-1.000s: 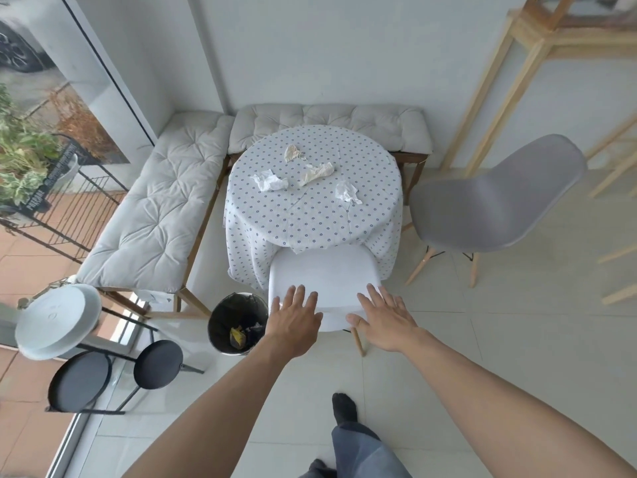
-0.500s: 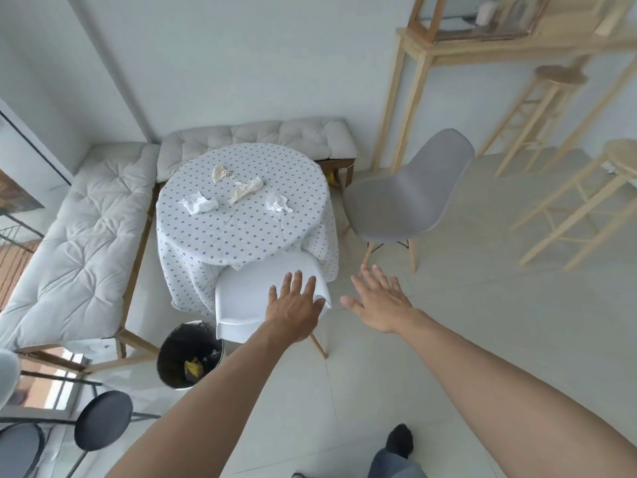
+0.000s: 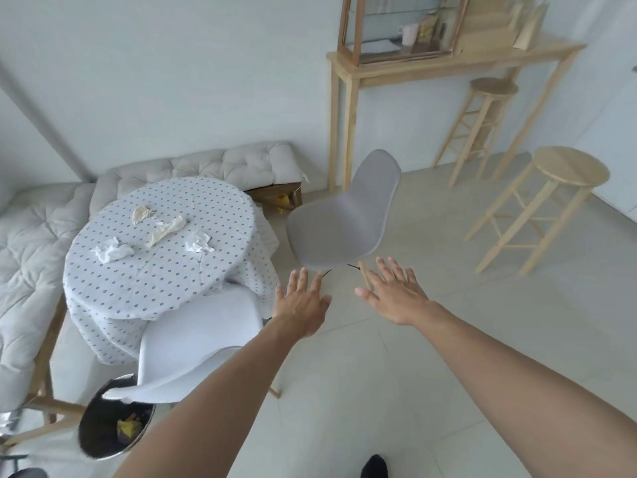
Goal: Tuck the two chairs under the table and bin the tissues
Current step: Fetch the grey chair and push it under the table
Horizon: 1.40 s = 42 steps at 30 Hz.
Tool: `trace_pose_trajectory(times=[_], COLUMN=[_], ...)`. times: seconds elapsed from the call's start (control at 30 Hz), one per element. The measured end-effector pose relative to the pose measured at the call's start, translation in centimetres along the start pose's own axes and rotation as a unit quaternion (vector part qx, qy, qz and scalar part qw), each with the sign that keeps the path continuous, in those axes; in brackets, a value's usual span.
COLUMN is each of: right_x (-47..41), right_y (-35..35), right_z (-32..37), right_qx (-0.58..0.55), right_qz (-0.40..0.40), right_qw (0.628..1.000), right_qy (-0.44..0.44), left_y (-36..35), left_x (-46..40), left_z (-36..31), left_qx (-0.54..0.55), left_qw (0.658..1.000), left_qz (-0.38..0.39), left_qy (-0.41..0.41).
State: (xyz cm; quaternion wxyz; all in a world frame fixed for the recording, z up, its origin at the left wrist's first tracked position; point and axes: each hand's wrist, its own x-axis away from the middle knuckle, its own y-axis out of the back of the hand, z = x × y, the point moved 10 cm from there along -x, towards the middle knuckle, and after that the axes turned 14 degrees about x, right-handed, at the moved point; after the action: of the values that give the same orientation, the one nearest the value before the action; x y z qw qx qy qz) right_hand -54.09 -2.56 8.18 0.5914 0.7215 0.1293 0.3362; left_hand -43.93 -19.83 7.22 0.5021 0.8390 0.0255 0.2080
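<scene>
Both hands, left hand [image 3: 303,305] and right hand [image 3: 396,294], reach empty with fingers apart toward the grey chair [image 3: 344,225] standing beside the surface [image 3: 155,270]; grip its backrest, push straight under.

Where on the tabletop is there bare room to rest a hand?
The near half of the table, between the tissues and the white chair, is bare, as is the far right edge. The middle and far left are crowded with four tissues.

No legible text, label, brand, number or sign appears on any surface in the head view; items inside the glass cabinet [image 3: 400,27] are too blurred to read.
</scene>
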Motion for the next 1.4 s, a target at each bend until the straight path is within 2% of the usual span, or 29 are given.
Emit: trace_pose_trajectory(times=[0.2,0.47,0.8,1.13,1.4], right_x=[-1.2,-4.0,-16.0,-27.8,-39.8], right_y=[1.9,2.9,3.3,6.9,8.0], right_z=[-11.1,-20.2,-29.7,-41.5,-47.6], right_qx=[-0.002,0.001,-0.007,0.003,0.003], right_qz=[-0.014,-0.041,-0.035,-0.030,-0.017], right_qw=[1.000,0.999,0.998,0.994,0.999], right_qy=[-0.023,-0.030,-0.052,-0.102,-0.046], left_y=[-0.3,-1.4,-1.3,0.9,1.5], left_x=[-6.5,-15.2,-32.4,-49.4,-59.6], left_z=[-9.1,-17.8,-22.3,-29.2,-29.5], left_qx=[-0.002,-0.015,-0.022,-0.011,0.001], left_qw=[1.000,0.998,0.998,0.996,1.000], left_qz=[-0.011,0.000,0.023,0.046,0.028], left_qy=[-0.022,-0.058,-0.056,-0.072,-0.007])
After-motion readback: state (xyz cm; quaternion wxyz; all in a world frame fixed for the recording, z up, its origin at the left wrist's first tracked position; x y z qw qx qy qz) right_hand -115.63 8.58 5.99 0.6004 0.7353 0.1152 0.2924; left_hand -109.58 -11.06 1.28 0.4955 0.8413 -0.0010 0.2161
